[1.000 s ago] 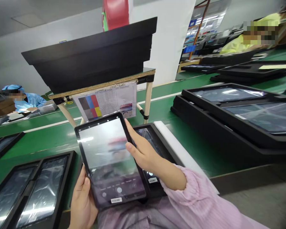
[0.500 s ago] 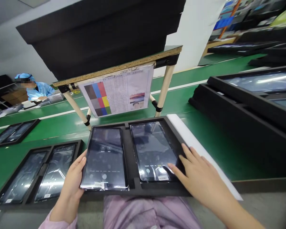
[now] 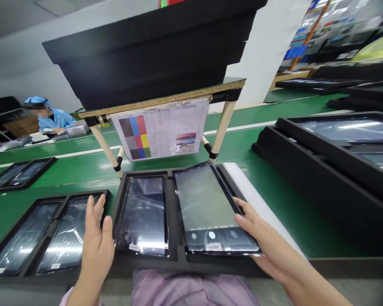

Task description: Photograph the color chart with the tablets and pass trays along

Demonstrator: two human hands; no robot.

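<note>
A black foam tray (image 3: 172, 199) in front of me holds two tablets side by side. The left tablet (image 3: 144, 214) lies flat in its slot with a dark screen. My left hand (image 3: 95, 242) hovers just left of it, fingers straight and holding nothing. The right tablet (image 3: 210, 210) shows a pale lit screen with camera buttons along its near edge. It is tilted up out of its slot. My right hand (image 3: 260, 244) grips its near right edge, thumb on top and fingers beneath.
A second black tray of wrapped tablets (image 3: 47, 231) lies to the left on the green belt (image 3: 274, 195). A colour chart sheet (image 3: 161, 132) hangs from a small stand bearing stacked black trays (image 3: 153, 51). More stacked trays (image 3: 332, 153) stand at right. A person in blue (image 3: 47, 119) sits far left.
My left hand has set the left tablet into its slot and let go. My right hand has taken the right tablet by its edge and lifted it; its screen is now lit.
</note>
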